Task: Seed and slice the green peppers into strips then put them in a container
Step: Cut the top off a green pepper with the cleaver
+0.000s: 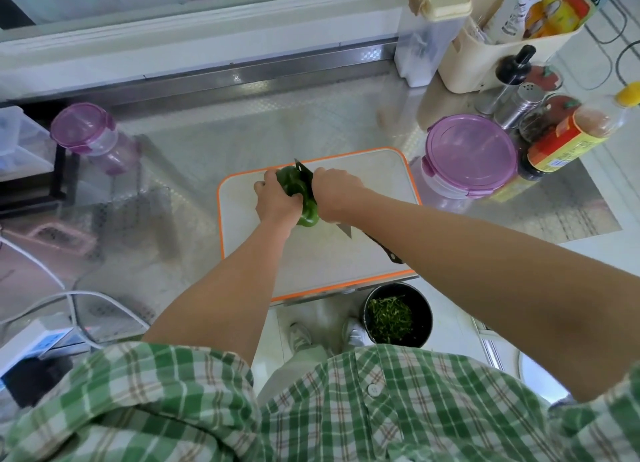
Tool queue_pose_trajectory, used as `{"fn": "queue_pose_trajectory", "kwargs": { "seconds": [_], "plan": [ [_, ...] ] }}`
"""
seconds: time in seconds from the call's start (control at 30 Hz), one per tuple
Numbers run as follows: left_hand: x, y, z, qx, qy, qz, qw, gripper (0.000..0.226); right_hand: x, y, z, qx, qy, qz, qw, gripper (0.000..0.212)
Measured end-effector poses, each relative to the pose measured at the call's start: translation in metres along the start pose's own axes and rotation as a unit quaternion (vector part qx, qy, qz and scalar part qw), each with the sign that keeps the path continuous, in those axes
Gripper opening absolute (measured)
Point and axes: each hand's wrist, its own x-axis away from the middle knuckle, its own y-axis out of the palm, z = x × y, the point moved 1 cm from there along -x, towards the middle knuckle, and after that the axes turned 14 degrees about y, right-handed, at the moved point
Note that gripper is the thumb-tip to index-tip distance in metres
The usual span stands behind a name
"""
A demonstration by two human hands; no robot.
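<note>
Evidently the task is at an early stage. We see one green pepper (300,198) on the white, orange-edged cutting board (367,184), and it appears whole or nearly so. No strips lie on the board. The round purple-lidded container (471,153), just beside the board's right edge on the tabletop (207,142), has its lid on. We judge that opening, seeding, slicing and transfer all remain.

The left hand (277,203) holds the pepper from its left side. Its fingers are curled over the far end, so this grip is closed round the fruit and steadies it on the board. The right hand (334,194) is closed round the handle of a dark knife (304,175). The blade runs along the pepper's right flank, between fruit and knuckles, with its tip showing beyond the pepper's far end. We cannot tell whether the edge has entered the flesh.

The pepper thus lies between the two grips, touching both the left hand and the blade.

A second knife (384,250) seems to lie on the board beneath the right forearm. On the floor below the board's near edge, a black bin (427,309) holds green trimmings whose origin we cannot tell.
</note>
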Motion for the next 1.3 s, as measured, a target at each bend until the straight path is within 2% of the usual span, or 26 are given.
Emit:
{"fn": "queue_pose_trajectory", "kwargs": {
  "seconds": [0.17, 0.4, 0.77, 0.9, 1.03, 1.3],
  "plan": [
    [0.000, -0.001, 0.005, -0.013, -0.009, -0.002, 1.000, 0.047, -0.001, 0.007, 0.000, -0.033, 0.018, -0.007, 0.999, 0.034],
    [-0.003, -0.005, 0.004, -0.002, -0.028, 0.002, 1.000, 0.046, 0.002, 0.006, -0.002, -0.013, -0.003, 0.006, 1.000, 0.034],
    [0.007, -0.006, 0.006, -0.049, -0.007, 0.011, 0.999, 0.049, 0.007, 0.024, 0.000, -0.062, 0.009, 0.015, 0.998, 0.031],
    [0.000, -0.012, 0.005, -0.025, -0.030, 0.003, 0.999, 0.054, 0.010, 0.019, 0.004, -0.037, -0.003, 0.026, 0.999, 0.033],
    [0.001, -0.012, 0.003, -0.023, -0.016, -0.001, 1.000, 0.051, 0.008, 0.019, -0.001, -0.023, -0.009, 0.020, 0.999, 0.034],
    [-0.001, -0.005, 0.005, -0.045, -0.024, 0.015, 0.999, 0.049, -0.006, 0.018, -0.010, -0.036, 0.016, 0.006, 0.999, 0.035]
  ]
}}
